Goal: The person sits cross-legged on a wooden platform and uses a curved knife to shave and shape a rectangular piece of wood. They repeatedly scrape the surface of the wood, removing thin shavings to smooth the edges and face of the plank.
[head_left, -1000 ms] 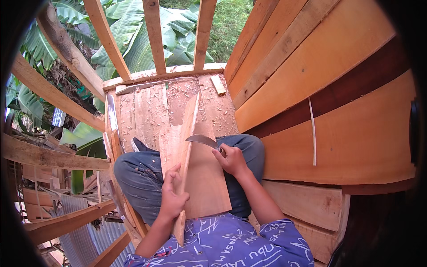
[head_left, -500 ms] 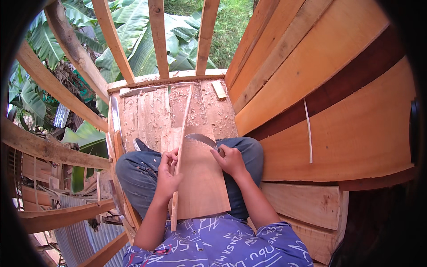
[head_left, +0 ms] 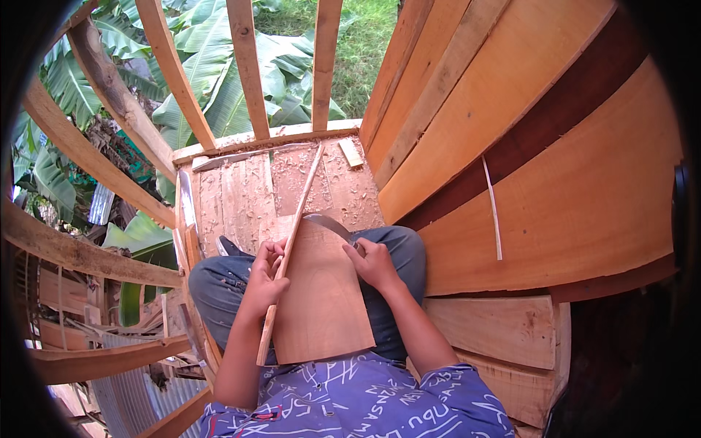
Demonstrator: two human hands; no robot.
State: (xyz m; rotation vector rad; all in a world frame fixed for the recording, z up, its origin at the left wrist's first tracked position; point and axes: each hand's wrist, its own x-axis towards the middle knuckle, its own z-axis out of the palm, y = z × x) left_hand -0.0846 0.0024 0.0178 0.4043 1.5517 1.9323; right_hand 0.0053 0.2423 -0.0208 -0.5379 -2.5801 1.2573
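Observation:
I sit cross-legged with a flat wooden board (head_left: pixel 325 306) lying across my lap. My left hand (head_left: pixel 267 277) is closed around a long thin wooden strip (head_left: pixel 303 193), which slants from near my waist up and to the right past the board's far edge. In my right hand (head_left: pixel 374 261) is a knife with a curved blade (head_left: pixel 330 224), its handle mostly hidden by my fingers. The blade points left, and its tip is at or very near the strip, just over the board's far end.
Wood shavings (head_left: pixel 296 162) litter the plank floor ahead, with a small pale wood block (head_left: pixel 350 153) among them. Upright wooden bars (head_left: pixel 248 69) stand at the front and left. A plank wall (head_left: pixel 526 197) rises on the right, a thin strip (head_left: pixel 493 208) against it.
The wooden strip now leans further, its lower end shifted left and its far end slightly right. My left hand has moved a little left and down. The view has shifted slightly.

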